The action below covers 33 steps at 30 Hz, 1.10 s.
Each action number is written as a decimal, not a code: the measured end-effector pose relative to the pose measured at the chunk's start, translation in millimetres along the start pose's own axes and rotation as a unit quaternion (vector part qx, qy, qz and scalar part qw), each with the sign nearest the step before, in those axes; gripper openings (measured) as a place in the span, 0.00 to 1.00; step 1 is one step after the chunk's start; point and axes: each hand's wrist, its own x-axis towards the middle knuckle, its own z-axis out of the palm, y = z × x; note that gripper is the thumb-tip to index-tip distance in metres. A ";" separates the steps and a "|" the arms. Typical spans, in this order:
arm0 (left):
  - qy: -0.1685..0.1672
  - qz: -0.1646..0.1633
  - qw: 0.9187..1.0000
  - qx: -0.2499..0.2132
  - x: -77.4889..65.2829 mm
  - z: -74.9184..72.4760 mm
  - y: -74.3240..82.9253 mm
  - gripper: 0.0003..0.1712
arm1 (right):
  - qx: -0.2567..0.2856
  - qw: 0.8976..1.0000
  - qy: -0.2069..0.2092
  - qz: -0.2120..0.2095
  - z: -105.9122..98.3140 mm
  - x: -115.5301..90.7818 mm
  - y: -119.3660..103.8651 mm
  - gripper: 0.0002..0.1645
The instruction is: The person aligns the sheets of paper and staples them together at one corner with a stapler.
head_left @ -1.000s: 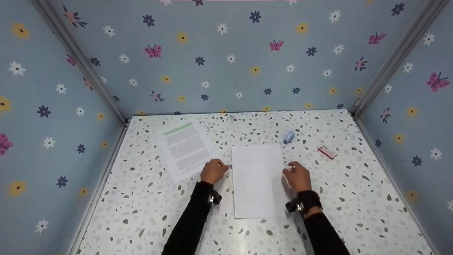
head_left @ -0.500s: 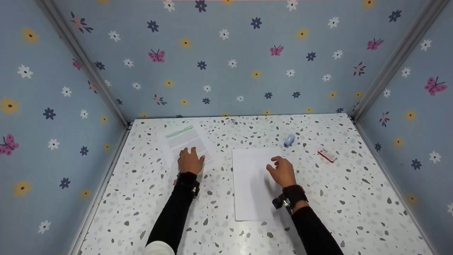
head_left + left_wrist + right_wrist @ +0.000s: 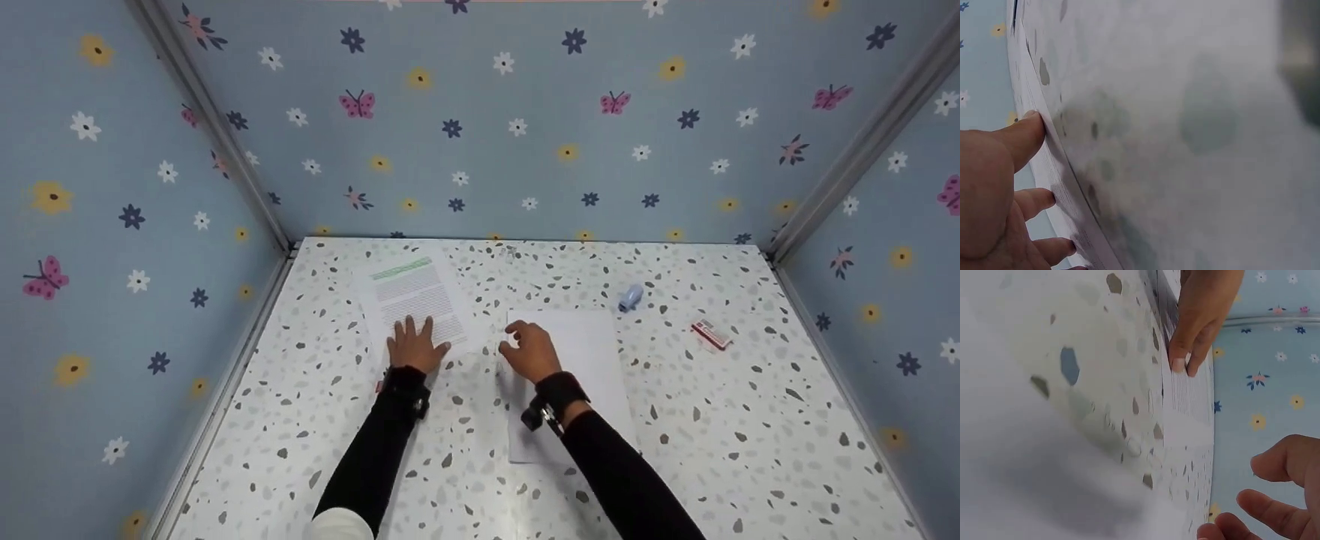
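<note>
A printed sheet, its heading marked in green, lies slanted on the left of the table. My left hand rests on its lower part with fingers spread; in the left wrist view the thumb and fingertips touch the paper. Blank white paper lies upright in the middle. Over its upper left edge is my right hand, fingers loosely bent and holding nothing. The right wrist view shows these fingers apart from the paper, with the left hand beyond on the printed sheet.
A small light-blue object with a dark end lies behind the blank paper's right corner. Farther right is a small red-and-white box. Flower-patterned walls enclose the speckled table at the back and both sides.
My left hand has moved left from between the papers and spread flat on the printed sheet. My right hand has crossed leftward from the blank paper's right edge to its left edge.
</note>
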 end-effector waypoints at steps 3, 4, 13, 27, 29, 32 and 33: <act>-0.007 0.005 1.000 0.003 -2.5 4.7 -4.2 0.40 | -0.009 1.000 -0.020 -0.020 13.1 10.0 -13.3 0.18; -0.011 0.008 1.000 0.002 -4.8 6.9 -4.0 0.41 | -0.014 0.999 -0.025 -0.022 16.2 11.7 -15.6 0.18; 0.003 0.079 0.997 0.026 -45.6 12.1 4.4 0.39 | -0.018 0.999 -0.041 0.002 29.4 16.7 -22.1 0.16; -0.027 0.090 0.995 -0.018 -62.4 -6.8 8.2 0.35 | -0.007 0.998 -0.045 0.051 29.2 19.6 -16.4 0.17; -0.010 0.058 0.997 -0.041 -49.7 -15.2 6.4 0.31 | 0.009 0.996 -0.042 0.077 24.0 24.1 -18.8 0.19; 0.027 -0.009 0.996 -0.082 -29.7 -31.9 -2.3 0.27 | 0.034 0.991 -0.049 0.118 17.7 30.5 -20.8 0.23; 0.031 -0.035 0.994 -0.097 -23.3 -36.8 -7.2 0.26 | 0.041 0.989 -0.054 0.131 16.4 32.1 -20.8 0.24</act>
